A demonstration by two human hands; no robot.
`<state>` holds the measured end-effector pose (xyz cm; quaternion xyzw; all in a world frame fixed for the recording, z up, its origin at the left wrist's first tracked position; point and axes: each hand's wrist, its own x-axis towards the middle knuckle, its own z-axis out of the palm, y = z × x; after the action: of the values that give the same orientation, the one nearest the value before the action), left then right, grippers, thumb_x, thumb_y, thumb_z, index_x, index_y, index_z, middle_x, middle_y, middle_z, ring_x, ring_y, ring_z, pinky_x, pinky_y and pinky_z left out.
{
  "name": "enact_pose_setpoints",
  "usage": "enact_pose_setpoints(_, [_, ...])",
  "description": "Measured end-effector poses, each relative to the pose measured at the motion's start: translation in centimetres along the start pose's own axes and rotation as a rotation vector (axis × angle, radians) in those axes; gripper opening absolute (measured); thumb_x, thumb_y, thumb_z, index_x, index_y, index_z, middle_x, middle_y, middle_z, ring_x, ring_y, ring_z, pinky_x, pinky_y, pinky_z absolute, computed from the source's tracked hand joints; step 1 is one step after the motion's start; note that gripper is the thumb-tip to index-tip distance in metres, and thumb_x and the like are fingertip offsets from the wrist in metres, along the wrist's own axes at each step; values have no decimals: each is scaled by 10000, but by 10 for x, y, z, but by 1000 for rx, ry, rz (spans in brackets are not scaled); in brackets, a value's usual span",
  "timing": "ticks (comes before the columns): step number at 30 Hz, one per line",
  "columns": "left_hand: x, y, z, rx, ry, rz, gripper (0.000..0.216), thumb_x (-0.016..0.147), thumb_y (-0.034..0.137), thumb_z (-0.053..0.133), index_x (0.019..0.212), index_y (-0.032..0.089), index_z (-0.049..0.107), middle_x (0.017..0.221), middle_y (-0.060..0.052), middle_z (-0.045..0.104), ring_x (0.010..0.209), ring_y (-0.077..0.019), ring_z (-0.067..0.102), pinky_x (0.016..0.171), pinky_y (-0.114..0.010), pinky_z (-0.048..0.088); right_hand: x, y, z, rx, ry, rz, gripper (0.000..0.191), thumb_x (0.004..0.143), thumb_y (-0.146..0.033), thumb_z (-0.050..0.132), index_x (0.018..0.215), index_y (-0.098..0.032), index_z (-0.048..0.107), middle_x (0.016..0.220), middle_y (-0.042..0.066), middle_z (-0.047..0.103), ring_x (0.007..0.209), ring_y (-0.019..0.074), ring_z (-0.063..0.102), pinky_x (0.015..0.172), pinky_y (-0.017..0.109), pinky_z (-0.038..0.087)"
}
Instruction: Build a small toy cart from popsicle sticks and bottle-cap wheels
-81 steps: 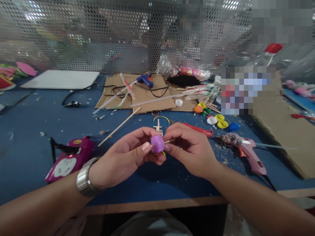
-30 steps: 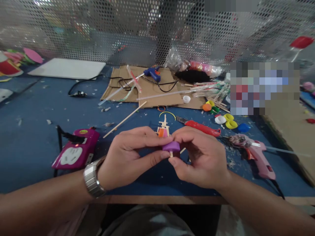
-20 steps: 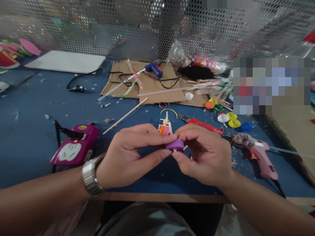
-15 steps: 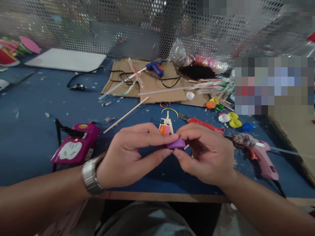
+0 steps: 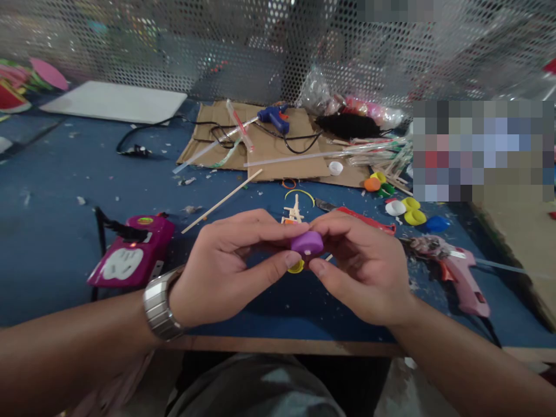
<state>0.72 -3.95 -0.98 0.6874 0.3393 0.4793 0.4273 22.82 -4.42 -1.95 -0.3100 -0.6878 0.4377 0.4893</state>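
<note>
The purple cap (image 5: pixel 306 243) is just right of the frame's centre, raised between 2 hands, with a pale stub (image 5: pixel 308 252) showing in its near face. The left hand (image 5: pixel 234 260) pinches it between thumb and index finger; the right hand (image 5: pixel 369 266) has its fingertips closed about the cap's right side. Whether the right hand also holds the short stick (image 5: pixel 329 258) beside it, I cannot tell.

The cap looks like light, fairly stiff plastic, smooth enough to slip if held by its curved wall with little pressure. The rim and the wall seem the best places to take hold — the stub, being thin wood, would probably snap or work loose under sideways force. A yellow cap (image 5: pixel 296 266) shows just below the left thumb.

Just beyond the fingers, at the centre, stands a stick frame (image 5: pixel 296 209), likely fragile and easily knocked. The red cutter (image 5: pixel 367 220) lies right behind the right hand, its blade pointing left — the nearest obstacle. The pink glue gun (image 5: pixel 463 275) takes up the right of the frame, and the magenta power strip (image 5: pixel 134 252) sits at the left, near the wristwatch (image 5: pixel 161 307).
</note>
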Motion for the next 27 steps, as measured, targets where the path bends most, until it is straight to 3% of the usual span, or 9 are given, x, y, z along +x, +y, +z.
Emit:
enact_pose_setpoints(7, [1,-2,1,-70,-28,-13,329,915,151,846,1220,271,869,976,-48,812,819,-149,741,686,-239,605,-1,3,2,44,-2,13,265,926,-122,792,1158,-242,756,1064,63,765,919,177,746,787,312,675])
enact_pose_setpoints(16, [-2,-1,2,43,-34,111,435,915,120,851,1258,388,849,962,0,846,810,-164,727,781,-304,615,-2,7,1,-93,46,-54,262,903,-110,809,1104,-269,754,991,31,725,853,170,686,720,311,613])
enact_pose_setpoints(20, [-1,-2,1,54,-29,128,421,907,112,860,1253,352,851,974,-5,843,845,-160,732,810,-291,621,-2,8,0,-132,44,-65,273,912,-125,827,1123,-283,754,979,18,723,837,165,672,713,313,589])
enact_pose_setpoints(24, [0,-2,1,-47,-24,55,276,941,144,831,1195,247,860,1062,-57,824,951,-166,765,866,-264,639,-2,9,-3,-106,14,-82,324,912,-122,845,1179,-282,756,1033,22,735,900,172,689,765,316,603])
enact_pose_setpoints(27, [0,-4,1,-305,-31,-103,221,997,158,779,1200,221,837,1110,-58,811,975,-143,786,870,-212,650,0,11,-7,-55,21,-55,337,989,-162,773,1299,-285,730,1092,36,711,942,173,691,800,318,613])
